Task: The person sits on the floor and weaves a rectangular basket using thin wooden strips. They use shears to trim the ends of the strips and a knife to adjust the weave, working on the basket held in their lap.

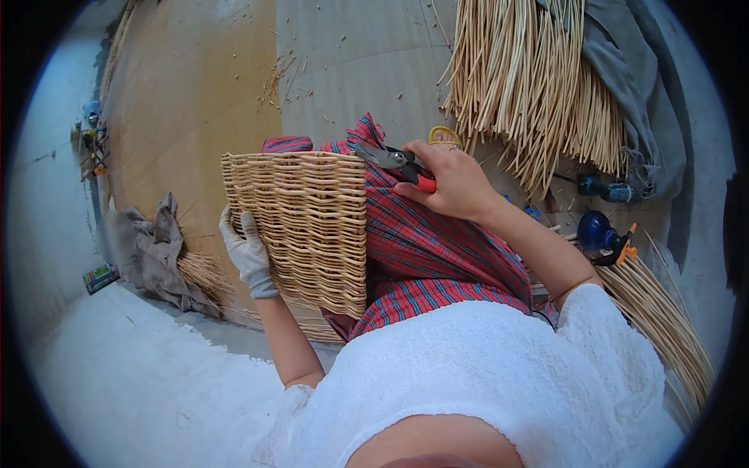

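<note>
Wicker, pale and tightly woven: the basket (pixel 300 226) is resting on a plaid cloth (pixel 437 249) over the lap, looking light and stiff, best gripped by its rim or side. The gloved left hand (pixel 248 251) is bracing its far side, fingers spread flat. The right hand (pixel 451 181) is closing around red-handled snips (pixel 399 164), blades touching the rim. The basket's inside is hidden.

Bare concrete floor (pixel 140 374) below a tan wooden board (pixel 187 86). Left of the board's lower end, a crumpled grey cloth (pixel 148 249); right of the board, bundled pale reeds (pixel 530 86); on it, scattered cuttings (pixel 285 78).
</note>
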A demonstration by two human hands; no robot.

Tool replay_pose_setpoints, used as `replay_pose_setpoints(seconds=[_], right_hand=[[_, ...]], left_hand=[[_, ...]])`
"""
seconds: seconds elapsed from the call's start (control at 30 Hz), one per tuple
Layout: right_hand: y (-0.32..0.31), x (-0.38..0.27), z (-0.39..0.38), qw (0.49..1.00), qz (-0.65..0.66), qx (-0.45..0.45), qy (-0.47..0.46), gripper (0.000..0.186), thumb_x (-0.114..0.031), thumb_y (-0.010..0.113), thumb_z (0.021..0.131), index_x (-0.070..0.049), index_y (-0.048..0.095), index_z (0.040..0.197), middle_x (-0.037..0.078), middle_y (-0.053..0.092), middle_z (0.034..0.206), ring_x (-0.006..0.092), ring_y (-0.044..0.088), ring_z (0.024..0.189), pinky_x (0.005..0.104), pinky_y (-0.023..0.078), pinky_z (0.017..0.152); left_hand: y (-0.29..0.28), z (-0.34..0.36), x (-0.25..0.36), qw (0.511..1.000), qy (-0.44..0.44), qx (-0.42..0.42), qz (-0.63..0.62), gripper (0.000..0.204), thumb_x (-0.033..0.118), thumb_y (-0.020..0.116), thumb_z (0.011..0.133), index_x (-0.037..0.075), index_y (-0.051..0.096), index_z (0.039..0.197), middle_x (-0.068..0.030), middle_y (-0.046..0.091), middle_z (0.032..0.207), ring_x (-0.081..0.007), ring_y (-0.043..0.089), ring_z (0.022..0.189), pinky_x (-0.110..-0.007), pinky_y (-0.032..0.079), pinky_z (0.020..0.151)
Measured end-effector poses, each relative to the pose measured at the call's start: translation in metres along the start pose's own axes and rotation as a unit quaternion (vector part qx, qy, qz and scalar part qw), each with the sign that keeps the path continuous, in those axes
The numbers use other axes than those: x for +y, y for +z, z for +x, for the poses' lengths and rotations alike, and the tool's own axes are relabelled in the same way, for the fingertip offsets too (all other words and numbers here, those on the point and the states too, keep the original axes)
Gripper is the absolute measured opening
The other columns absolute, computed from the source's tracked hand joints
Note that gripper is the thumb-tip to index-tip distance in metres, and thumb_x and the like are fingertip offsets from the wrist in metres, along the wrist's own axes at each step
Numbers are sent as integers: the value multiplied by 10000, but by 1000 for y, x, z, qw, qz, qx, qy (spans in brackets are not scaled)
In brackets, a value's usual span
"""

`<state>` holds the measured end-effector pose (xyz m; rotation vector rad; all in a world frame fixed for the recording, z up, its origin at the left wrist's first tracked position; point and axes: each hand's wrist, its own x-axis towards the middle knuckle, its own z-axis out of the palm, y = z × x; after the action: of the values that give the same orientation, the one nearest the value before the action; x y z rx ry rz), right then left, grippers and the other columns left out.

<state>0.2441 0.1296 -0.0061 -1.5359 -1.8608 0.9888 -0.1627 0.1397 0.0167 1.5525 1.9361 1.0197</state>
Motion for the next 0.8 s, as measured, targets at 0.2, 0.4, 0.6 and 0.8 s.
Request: replay_pose_setpoints(seconds=[0.2, 0.4, 0.6, 0.8], right_hand=[[3, 6, -2, 998, -24, 50, 12, 544, -595, 749, 902, -117, 664, 1147, 127, 693, 846, 362, 714, 834, 468, 547, 741], [6, 28, 2, 963, 207, 104, 139, 409, -450, 767, 943, -80, 632, 1053, 52, 611, 692, 219, 659, 651, 389, 494, 637], [1, 33, -17, 964, 210, 42, 156, 362, -385, 755, 968, -72, 622, 1092, 55, 631, 815, 140, 601, 756, 318, 485, 741], [19, 29, -23, 961, 245, 48, 120, 355, -371, 757, 971, -53, 639, 1076, 54, 623, 826, 165, 595, 759, 322, 489, 771]], left_hand=[[-3, -1, -5, 998, 11, 44, 40, 676, 499, 642, 1048, 8, 481, 1483, -155, 629, 1343, -224, 593, 1209, -344, 478, 1060], [-79, -3, 49, 989, 50, 35, 132, 446, 268, 629, 1084, -9, 578, 1429, -136, 637, 1400, -230, 579, 1278, -354, 446, 1116], [-152, -49, 178, 921, 248, 265, 139, 440, 1, 591, 1030, -21, 556, 1469, -127, 649, 1359, -204, 636, 1179, -343, 529, 1004], [-15, -114, 164, 886, 278, -59, 366, 718, 144, 859, 838, 83, 576, 1495, -102, 659, 995, -291, 644, 896, -407, 524, 747]])
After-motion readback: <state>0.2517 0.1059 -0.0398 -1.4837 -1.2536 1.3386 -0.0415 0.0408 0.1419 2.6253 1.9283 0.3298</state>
